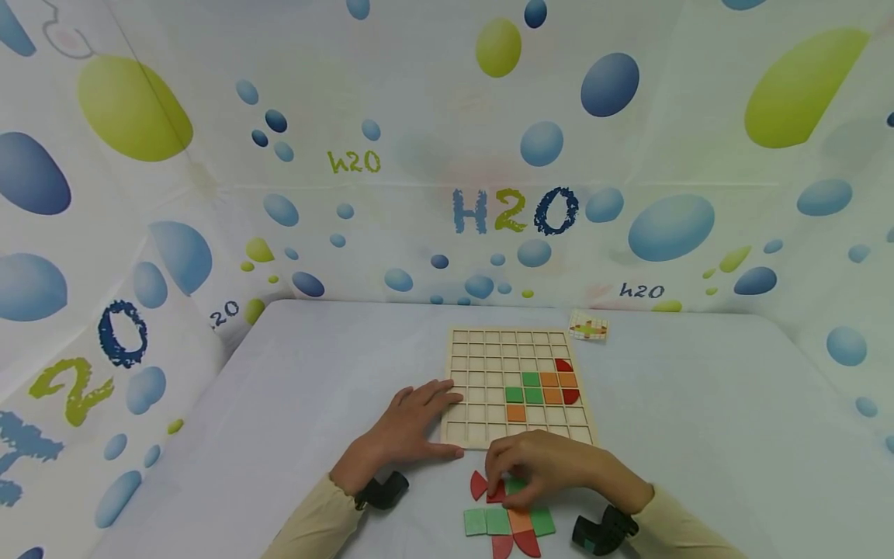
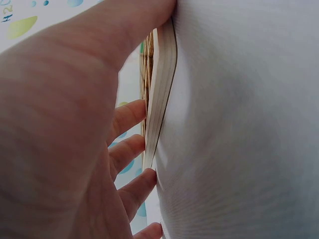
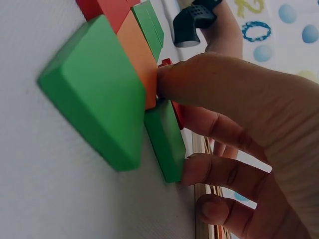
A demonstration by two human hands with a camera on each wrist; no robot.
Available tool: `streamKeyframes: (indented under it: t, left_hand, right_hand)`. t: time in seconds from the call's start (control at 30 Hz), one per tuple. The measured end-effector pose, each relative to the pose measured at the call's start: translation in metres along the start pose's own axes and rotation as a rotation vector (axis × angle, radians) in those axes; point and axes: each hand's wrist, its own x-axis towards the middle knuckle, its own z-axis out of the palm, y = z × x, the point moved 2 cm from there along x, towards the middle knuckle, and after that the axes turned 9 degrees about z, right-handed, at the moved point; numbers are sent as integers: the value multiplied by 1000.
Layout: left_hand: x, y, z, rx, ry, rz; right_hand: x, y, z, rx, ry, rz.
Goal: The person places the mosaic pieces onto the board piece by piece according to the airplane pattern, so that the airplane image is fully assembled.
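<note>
A wooden grid board [image 1: 475,373] lies flat, with green, orange and red pieces in some of its right-hand squares. The fingers of my left hand [image 1: 412,423] are spread and touch the board's left edge; its thumb lies by the near left corner. My right hand [image 1: 541,466] is just in front of the board, pinching a red quarter-round piece [image 1: 496,493] between thumb and index finger. Partly under that hand is a green tile [image 3: 169,142], its end close to another fingertip. An orange tile [image 3: 137,55] and a larger-looking green tile [image 3: 94,94] lie beside it.
More loose pieces lie in front of the board: pale green tiles [image 1: 486,521], red quarter-rounds [image 1: 527,543] and a separate red piece [image 1: 478,486]. A small pattern card [image 1: 589,326] is at the board's far right corner. The white table [image 1: 335,357] meets a printed backdrop [image 1: 419,233].
</note>
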Motion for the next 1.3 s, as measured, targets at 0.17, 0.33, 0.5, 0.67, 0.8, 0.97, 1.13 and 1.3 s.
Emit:
streamKeyframes:
  t: [0.17,0.33,0.5,0.67,0.8,0.97,1.13,1.3]
  left_hand:
    - [0,-1,0,3,4,8]
    - [-1,-1,1,0,7,9]
    - [-1,-1,0,-11,7,9]
    - [-1,-2,1,-10,8,12]
    - [-1,-2,1,-1,10,15]
    - [-1,-2,1,1,10,12]
    - [-1,-2,1,-5,5,7]
    - [-1,-1,0,1,7,12]
  right_hand:
    - [0,0,0,-11,12,7]
    - [0,0,0,-33,28,13]
    - [-1,1,-1,-16,42,17]
    - [-2,2,-4,15,77,-3]
    - [-3,5,-6,36,95,-18]
    - [-4,10,-8,56,108,-50]
    - [-5,13,-11,41,129,-55]
    - [-7,14,-15,46,150,-83]
